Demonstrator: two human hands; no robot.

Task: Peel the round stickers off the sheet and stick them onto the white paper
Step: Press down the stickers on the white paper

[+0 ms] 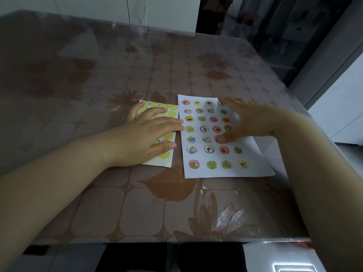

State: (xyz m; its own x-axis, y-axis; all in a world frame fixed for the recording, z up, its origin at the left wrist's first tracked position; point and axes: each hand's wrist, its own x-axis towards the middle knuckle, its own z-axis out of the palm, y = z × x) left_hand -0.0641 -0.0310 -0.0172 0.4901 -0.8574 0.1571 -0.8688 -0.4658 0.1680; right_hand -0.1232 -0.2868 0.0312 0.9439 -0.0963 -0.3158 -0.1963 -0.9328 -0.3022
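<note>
At left, your flat left hand [149, 134] hides most of the sticker sheet [172, 113]; your blurred right hand [247, 119] spreads open over the white paper [257, 163].

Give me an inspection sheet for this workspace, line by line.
Surface: table with a glossy brown floral cover.
Job's things: sticker sheet on the left, mostly emptied circles; white paper beside it, round stickers in rows.
Clutter: nothing seen.
Hands: left hand flat on the sticker sheet; right hand spread over the white paper, thumb touching it, blurred.
Cables: thin white cord hanging at the back.
Surroundings: white cabinets behind, dark glass door to the right.
</note>
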